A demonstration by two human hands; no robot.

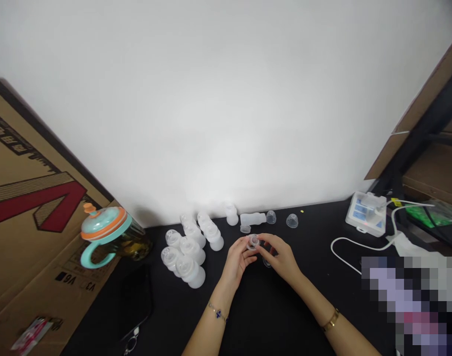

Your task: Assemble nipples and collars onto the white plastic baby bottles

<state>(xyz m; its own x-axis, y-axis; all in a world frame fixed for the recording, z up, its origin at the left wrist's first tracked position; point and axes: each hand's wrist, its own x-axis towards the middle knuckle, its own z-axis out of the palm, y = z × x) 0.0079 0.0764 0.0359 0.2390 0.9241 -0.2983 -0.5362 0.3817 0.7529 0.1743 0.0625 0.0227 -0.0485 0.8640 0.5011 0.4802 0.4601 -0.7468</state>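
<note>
Between my two hands is a small clear ringed cap-like part [253, 241], pinched by the fingers of both. My left hand [235, 262] grips it from the left, and my right hand [283, 258] has its fingertips on the right side. Under my right hand, another clear round piece [266, 263] is partly hidden. Just beyond lie a white bottle [252, 219] on its side, a small clear ring [245, 229] and two clear domed covers, one touching the bottle's end [271, 217] and one apart [292, 221].
Several white bottles with clear domed tops [191, 269] stand left of my hands; another [231, 214] is near the wall. A teal-lidded jug [107, 232], a dark phone [135, 299] and a cardboard box [33, 207] are left. A power strip [367, 213] with a white cable [348, 240] is right.
</note>
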